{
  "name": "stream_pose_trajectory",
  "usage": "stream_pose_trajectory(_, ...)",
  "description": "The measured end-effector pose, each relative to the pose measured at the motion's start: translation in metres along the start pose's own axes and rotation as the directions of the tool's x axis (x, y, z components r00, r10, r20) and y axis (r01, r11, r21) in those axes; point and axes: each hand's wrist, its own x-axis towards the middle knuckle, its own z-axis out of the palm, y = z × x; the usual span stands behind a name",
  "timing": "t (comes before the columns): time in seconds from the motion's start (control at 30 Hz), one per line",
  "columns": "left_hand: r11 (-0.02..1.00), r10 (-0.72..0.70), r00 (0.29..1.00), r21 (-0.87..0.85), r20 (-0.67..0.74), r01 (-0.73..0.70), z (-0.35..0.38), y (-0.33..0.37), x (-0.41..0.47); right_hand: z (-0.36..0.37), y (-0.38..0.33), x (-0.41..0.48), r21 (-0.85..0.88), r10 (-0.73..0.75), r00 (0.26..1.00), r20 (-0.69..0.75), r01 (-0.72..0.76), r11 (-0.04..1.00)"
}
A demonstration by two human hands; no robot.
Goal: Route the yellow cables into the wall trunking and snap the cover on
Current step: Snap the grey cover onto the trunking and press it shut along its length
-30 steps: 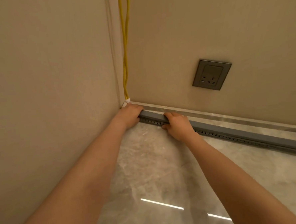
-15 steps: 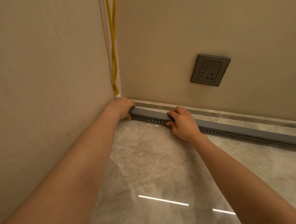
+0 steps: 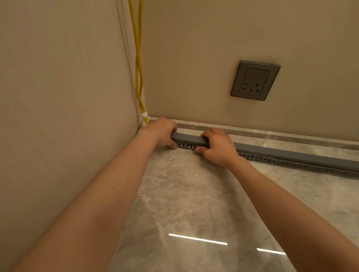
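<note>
Head view looks down into a room corner, where a grey slotted wall trunking (image 3: pixel 291 160) runs along the floor (image 3: pixel 188 198) at the foot of the skirting (image 3: pixel 279 137), from the corner off to the right. Its grey cover (image 3: pixel 187 138) lies along the top. Two yellow cables (image 3: pixel 138 54) drop down the corner, bound by a white tie (image 3: pixel 144 115) just above the trunking's end, and pass out of sight behind the left hand (image 3: pixel 162 130).

That left hand is curled over the cover's corner end, fingers on top and thumb at the slotted face. The right hand (image 3: pixel 217 147) is clamped over the cover a little way along, fingers wrapped over the back edge, thumb pressing the front.

Judging by its look, the cover is a light, stiff plastic strip that will flex along its length and seat section by section. Pressing squarely on top, near the edges where the clips likely sit, should work best. The cables look springy; a loop caught under the lip could stop the snap.

A grey wall socket (image 3: pixel 255 80) sits well above the run.
</note>
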Motion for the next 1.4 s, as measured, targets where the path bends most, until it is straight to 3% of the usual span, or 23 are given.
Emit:
stream_pose_trajectory(0.2, 0.998, 0.065, 0.998, 0.008, 0.003, -0.065, 0.007, 0.003, -0.002, 0.004, -0.005, 0.004, -0.087, -0.054, 0.998, 0.019, 0.056, 0.995)
stream_pose_trajectory(0.37, 0.973, 0.200, 0.976, -0.100, -0.092, -0.208, 0.025, 0.039, -0.001, 0.002, -0.003, 0.007, 0.011, -0.025, 1.000, 0.000, 0.025, 1.000)
stream_pose_trajectory(0.6, 0.957, 0.181, 0.981, -0.218, -0.062, -0.191, 0.027, 0.034, 0.002, -0.008, 0.010, 0.005, 0.056, -0.077, 0.982, 0.172, 0.069, 0.996)
stream_pose_trajectory(0.7, 0.960, 0.211, 0.975, -0.174, -0.067, -0.220, 0.028, 0.038, 0.001, -0.005, 0.016, -0.007, -0.036, -0.053, 0.991, 0.126, 0.058, 0.998)
stream_pose_trajectory(0.87, 0.976, 0.201, 0.979, -0.076, -0.037, -0.204, 0.031, 0.046, -0.001, 0.009, 0.014, -0.020, -0.122, 0.034, 0.997, -0.075, -0.043, 0.992)
stream_pose_trajectory(1.03, 0.988, 0.113, 0.977, -0.085, -0.179, -0.130, 0.039, 0.055, -0.004, 0.021, 0.002, -0.019, -0.124, 0.122, 0.978, -0.171, -0.144, 0.982)
stream_pose_trajectory(1.23, 0.995, 0.037, 0.971, -0.077, -0.236, -0.056, 0.044, 0.063, -0.006, 0.022, 0.006, -0.019, -0.155, 0.081, 0.980, -0.182, -0.110, 0.982)
stream_pose_trajectory(1.4, 0.995, 0.026, 0.967, -0.082, -0.255, -0.048, 0.045, 0.065, -0.006, 0.008, 0.010, -0.018, -0.018, 0.079, 0.993, -0.083, -0.081, 0.997)
